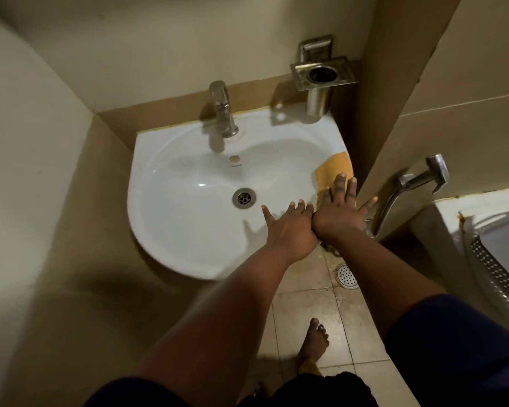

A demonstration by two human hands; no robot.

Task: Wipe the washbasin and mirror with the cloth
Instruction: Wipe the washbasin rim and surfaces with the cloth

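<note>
Where walls meet, white washbasin (171, 218).

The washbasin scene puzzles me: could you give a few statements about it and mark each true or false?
1. The orange cloth lies on the washbasin's right rim. True.
2. The right hand presses flat on the cloth. True.
3. Water runs from the tap. False: none is visible.
4. The left hand holds the tap. False: it is spread open over the basin, beside the right hand.
5. A plug covers the drain. False: it is open.
</note>
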